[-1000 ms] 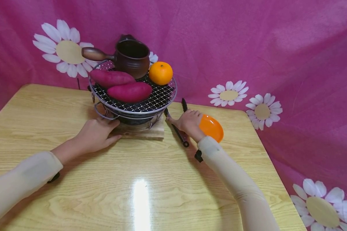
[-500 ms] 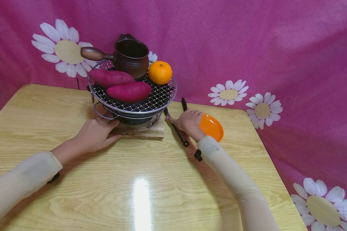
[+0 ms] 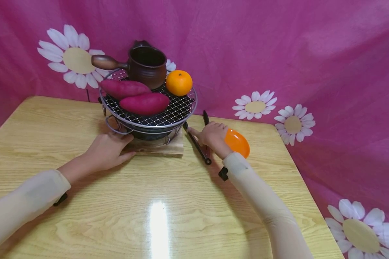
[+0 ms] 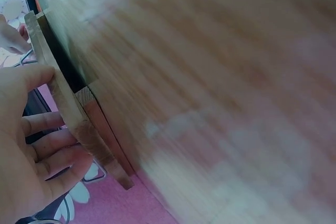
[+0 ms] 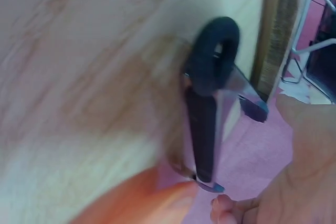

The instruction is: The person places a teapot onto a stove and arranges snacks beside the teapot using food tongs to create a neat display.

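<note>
My left hand (image 3: 105,153) rests at the front left edge of a wooden board (image 3: 157,148) under a round grill. In the left wrist view, its thumb and loosely bent fingers touch the board (image 4: 79,121). Black-and-silver tongs (image 3: 199,148) lie spread on the table right of the board. Over them reaches my right hand (image 3: 215,136), covering part of one arm. The right wrist view has the tongs (image 5: 202,135) large in front, with the thumb and fingertips apart near their ends. Beyond that hand sits an orange plate (image 3: 239,142), partly hidden.
On the wire mesh (image 3: 178,109) of the grill are two purple sweet potatoes (image 3: 144,104), a mandarin (image 3: 179,83) and a brown side-handled pot (image 3: 147,70). A pink flowered cloth (image 3: 214,54) hangs behind the wooden table (image 3: 116,216).
My right thumb has reached slightly out toward the left arm of the tongs, and that wrist has shifted a little to the right. The left hand stays on the board.
</note>
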Available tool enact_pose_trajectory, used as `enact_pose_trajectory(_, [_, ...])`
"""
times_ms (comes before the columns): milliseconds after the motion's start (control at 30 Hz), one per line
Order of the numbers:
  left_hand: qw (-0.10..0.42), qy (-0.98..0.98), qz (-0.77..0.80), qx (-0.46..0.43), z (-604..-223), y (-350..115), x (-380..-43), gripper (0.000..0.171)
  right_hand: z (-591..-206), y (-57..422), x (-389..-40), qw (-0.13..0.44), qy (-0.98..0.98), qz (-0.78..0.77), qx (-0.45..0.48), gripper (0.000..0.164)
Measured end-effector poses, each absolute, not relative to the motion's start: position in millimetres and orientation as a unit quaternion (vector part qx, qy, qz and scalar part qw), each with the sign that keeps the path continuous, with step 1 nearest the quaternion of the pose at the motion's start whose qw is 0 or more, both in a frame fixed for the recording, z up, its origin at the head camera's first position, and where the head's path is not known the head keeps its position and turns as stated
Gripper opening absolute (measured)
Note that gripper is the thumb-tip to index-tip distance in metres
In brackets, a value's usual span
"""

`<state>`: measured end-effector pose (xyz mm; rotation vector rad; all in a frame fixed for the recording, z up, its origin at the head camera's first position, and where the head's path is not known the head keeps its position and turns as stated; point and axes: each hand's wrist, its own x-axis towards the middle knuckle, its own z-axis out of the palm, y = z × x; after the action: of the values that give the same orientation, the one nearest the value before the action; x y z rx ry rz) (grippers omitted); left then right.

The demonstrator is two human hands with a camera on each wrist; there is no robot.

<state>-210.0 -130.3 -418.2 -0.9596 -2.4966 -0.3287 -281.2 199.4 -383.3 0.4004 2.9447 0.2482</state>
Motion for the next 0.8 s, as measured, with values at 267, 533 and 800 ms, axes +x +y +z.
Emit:
enact_pose_trajectory(267, [0.146, -0.923, -0.119, -0.337, -406.1, -135.7, -212.1, 0.033, -361.1, 210.5, -280.2, 0.064, 0.993, -0.012, 0.096, 0.102])
enact_pose_trajectory(533, [0.113, -0.93, -0.137, -0.323, -392.7, -135.6, -206.7, 0.035, -324.5, 228.9, -264.6, -0.041, 0.988, -0.145, 0.038, 0.063])
enact_pose_trajectory(800, [0.158, -0.911, -0.16, -0.346, -380.4, -131.4, -193.8, 0.02, -293.1, 234.7, -235.6, -0.251, 0.899, -0.354, -0.056, 0.056])
